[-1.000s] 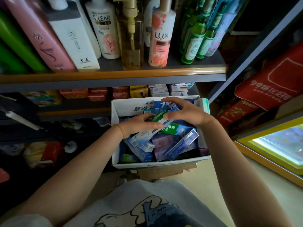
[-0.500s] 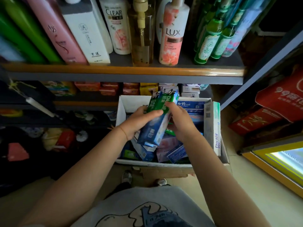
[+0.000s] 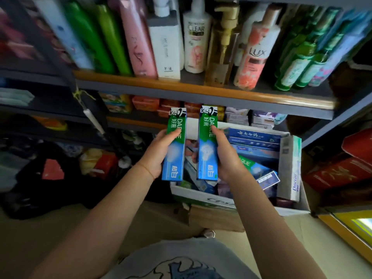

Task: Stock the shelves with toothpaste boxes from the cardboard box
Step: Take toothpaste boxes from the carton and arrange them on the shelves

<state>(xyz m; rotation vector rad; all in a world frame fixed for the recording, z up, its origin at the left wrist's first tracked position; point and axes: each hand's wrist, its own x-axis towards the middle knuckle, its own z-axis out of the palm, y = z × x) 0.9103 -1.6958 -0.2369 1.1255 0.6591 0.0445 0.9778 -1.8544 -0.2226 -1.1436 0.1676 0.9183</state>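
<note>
My left hand grips a green-and-blue Darlie toothpaste box, held upright above the carton's left side. Beside it, my right hand grips a second, matching Darlie box, also upright. The two boxes are a small gap apart. Below and to the right sits the white cardboard box on the floor, holding several more toothpaste boxes, mostly blue ones, lying at mixed angles.
A wooden-edged shelf above carries shampoo and soap bottles. A lower shelf behind the carton holds small packaged goods. Red packages lie at the right, dark bags at the left, and a yellow-framed case at the lower right.
Both hands lifted out of the carton. The pair of Darlie boxes held together has been split, one in each hand, and raised upright toward the shelves.
</note>
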